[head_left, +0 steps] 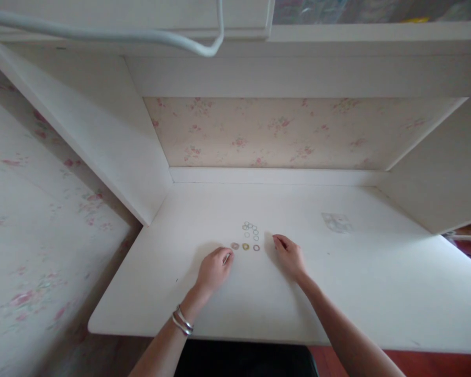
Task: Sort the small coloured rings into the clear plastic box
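While both hands rest on the white desk [337, 293], the left hand [215, 270] lies with its fingers curled loosely inward, and its fingertips touch the surface just beside the nearest ring. I cannot tell whether it pinches anything between the fingers, because this part is too small to see. On the left wrist there are two bangles [182, 320]. The right hand [289, 255] is also loosely curled, with the fingertips turned toward the left hand and pressed lightly on the desk; whether it holds something is not visible. Between the two hands, a little ahead of the fingertips, three rings [245, 246] lie in a short row, one pinkish, one yellow and one darker. The pinkish one is closest to the left hand, and the darker one is near the right hand but does not touch it. Just beyond this row, farther from both hands, a small cluster [250, 229] of pale rings lies on the desk. Well to the right of the right hand, and beyond it, a grey mark [337, 222] is on the surface.
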`<state>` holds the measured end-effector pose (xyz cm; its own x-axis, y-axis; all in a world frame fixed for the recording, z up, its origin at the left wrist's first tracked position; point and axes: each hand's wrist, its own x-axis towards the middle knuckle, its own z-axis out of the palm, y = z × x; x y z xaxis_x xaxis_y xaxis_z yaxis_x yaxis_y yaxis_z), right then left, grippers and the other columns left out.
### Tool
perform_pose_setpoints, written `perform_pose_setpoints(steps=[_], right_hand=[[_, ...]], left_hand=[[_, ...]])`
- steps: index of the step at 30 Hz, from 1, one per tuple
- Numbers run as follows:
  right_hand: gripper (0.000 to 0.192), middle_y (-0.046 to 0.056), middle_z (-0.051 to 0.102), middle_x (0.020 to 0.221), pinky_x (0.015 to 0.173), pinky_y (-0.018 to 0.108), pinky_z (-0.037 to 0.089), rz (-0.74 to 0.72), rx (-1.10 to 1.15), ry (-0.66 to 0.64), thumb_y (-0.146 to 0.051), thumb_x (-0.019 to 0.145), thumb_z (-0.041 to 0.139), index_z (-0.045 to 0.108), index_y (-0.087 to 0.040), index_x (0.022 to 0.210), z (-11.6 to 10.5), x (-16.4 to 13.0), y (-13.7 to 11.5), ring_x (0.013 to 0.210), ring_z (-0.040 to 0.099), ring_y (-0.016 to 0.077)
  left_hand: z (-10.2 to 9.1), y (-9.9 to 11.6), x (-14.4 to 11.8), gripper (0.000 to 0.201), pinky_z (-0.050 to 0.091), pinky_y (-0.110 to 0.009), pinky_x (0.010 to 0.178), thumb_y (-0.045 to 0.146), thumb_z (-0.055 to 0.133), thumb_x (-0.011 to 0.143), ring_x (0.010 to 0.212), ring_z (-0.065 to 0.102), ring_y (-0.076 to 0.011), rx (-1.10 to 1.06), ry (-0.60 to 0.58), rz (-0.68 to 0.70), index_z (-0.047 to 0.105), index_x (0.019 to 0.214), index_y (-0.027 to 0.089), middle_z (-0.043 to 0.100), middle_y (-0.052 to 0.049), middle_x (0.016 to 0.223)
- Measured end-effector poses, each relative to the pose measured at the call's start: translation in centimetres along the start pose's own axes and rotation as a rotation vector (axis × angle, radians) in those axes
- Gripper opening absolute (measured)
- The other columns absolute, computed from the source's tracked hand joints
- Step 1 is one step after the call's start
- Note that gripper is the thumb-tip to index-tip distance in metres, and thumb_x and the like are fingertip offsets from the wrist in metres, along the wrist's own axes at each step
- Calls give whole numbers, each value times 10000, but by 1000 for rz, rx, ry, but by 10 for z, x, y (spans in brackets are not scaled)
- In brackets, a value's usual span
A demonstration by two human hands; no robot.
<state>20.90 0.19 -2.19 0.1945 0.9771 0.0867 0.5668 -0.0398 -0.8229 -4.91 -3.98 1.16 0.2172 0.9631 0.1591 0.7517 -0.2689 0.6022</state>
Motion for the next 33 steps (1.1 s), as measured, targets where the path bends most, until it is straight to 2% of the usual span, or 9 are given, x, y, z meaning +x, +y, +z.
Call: perform_pose_setpoints(steps=[3,6,10,14,22,27,30,33], right_hand=[[397,47,694,872,711,297,454,38,6,54,-485,844,423,674,-201,962,-5,-12,4,776,619,191],[380,42,697,916,746,291,448,-14,-29,40,-462,857,407,675,-214,960,-4,-14,2,823,622,188],[363,28,698,932,750,280,446,-82,-84,-10,-449,866,395,678,-244,966,-1,-10,3,832,627,179],[360,24,699,920,753,273,448,-79,-93,-8,-447,869,393,680,-252,967,-1,-8,6,831,631,176],[364,19,700,941,763,267,449,-78,-90,-24,-443,875,383,680,-258,976,-4,-8,5,846,631,171],[364,20,700,939,775,271,452,-76,-86,-24,-443,871,385,677,-257,984,-4,-8,6,853,630,172],[358,18,699,946,775,273,451,-79,-78,-23,-436,872,384,675,-260,984,-4,-8,7,861,631,172],[358,19,699,953,775,279,451,-82,-90,-40,-436,876,378,672,-262,983,-6,-9,7,867,631,177]], left_hand=[[4,17,26,224,427,-232,738,299,414,914,813,600,-137,88,-42,66,627,925,229,654,-18,906],[11,28,52,228,436,-237,735,313,423,911,857,607,-148,190,-125,72,640,909,240,652,-18,944],[17,32,81,219,436,-243,757,301,441,899,889,606,-151,283,-200,75,653,931,257,645,-20,1001],[22,32,99,206,436,-255,778,320,488,872,916,604,-166,358,-265,11,673,939,261,653,-33,1016],[29,30,109,209,443,-288,790,283,486,867,930,614,-195,406,-362,25,689,893,240,679,-71,969],[26,31,111,161,445,-259,769,221,514,845,889,626,-183,400,-408,65,674,828,208,680,-78,919],[19,30,108,185,442,-256,782,226,478,870,905,619,-178,383,-387,75,662,862,211,676,-67,940],[8,23,100,217,431,-265,826,233,428,901,958,596,-172,338,-299,60,639,950,211,660,-59,1009]])
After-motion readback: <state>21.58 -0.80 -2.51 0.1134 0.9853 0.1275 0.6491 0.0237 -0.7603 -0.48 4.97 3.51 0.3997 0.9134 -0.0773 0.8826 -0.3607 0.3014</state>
